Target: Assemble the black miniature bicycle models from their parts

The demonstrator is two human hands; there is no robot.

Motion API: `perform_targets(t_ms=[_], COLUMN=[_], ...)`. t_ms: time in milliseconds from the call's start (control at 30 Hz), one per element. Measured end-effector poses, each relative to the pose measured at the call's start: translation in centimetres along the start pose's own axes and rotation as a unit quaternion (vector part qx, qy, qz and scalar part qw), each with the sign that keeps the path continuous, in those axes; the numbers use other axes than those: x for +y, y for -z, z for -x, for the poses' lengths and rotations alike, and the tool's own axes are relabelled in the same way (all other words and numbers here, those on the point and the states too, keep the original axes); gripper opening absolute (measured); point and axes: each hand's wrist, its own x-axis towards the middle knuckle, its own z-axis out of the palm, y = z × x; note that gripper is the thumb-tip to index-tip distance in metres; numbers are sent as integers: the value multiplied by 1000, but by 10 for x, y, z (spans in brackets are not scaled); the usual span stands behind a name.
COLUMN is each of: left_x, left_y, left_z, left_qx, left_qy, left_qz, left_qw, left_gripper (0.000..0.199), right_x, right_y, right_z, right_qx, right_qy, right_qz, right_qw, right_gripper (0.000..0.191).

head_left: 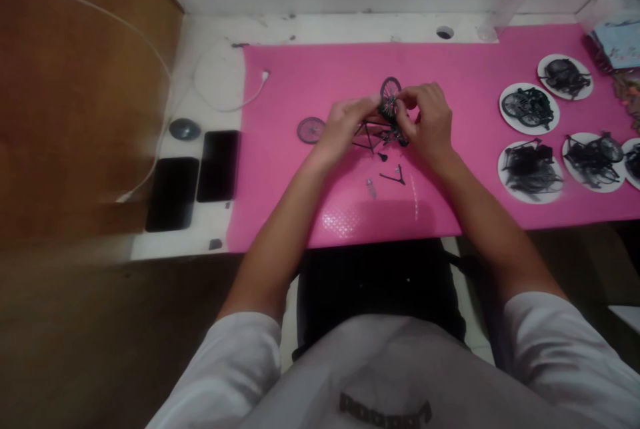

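Note:
A small black model bicycle frame (369, 137) is held over the pink mat, with a spoked wheel (391, 90) standing upright at its far end. My left hand (345, 124) is closed round the frame and the near side of that wheel. From the right, my right hand (429, 119) pinches at the wheel's right side near its hub; its fingertips partly hide what they grip. Another loose wheel (311, 130) lies left of my left hand. Below the frame are a small black saddle (383, 157), a thin black forked part (394, 176) and a small clear piece (371, 188).
The pink mat (280, 202) covers most of the white table. Several white plates of black bicycle parts, one a plate (504, 124), stand at right. Two dark phones, including one phone (218, 166), a dark oval object (185, 129) and a white cable (220, 109) lie left.

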Motion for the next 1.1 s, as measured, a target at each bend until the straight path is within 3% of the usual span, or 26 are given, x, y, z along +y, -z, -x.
perform_targets(t_ms=[133, 300, 467, 800, 1100], left_x=[-4, 1, 8, 2, 3], left_y=[-5, -11, -16, -22, -28], left_z=[0, 6, 12, 10, 16], left_qx=[23, 36, 45, 56, 97], left_qy=[2, 2, -14, -15, -57], left_qz=[2, -5, -15, -7, -69], left_qw=[1000, 999, 999, 998, 991], left_gripper=[44, 32, 32, 39, 31], right_x=[-2, -2, -5, -10, -17], right_y=[-1, 1, 6, 8, 11], right_z=[1, 1, -2, -3, -3], right_qx=[-22, -30, -29, -44, -53], right_qy=[6, 9, 26, 41, 55], right_qz=[7, 21, 26, 27, 50], right_qw=[1000, 999, 999, 998, 996], right_gripper=[36, 31, 34, 33, 38])
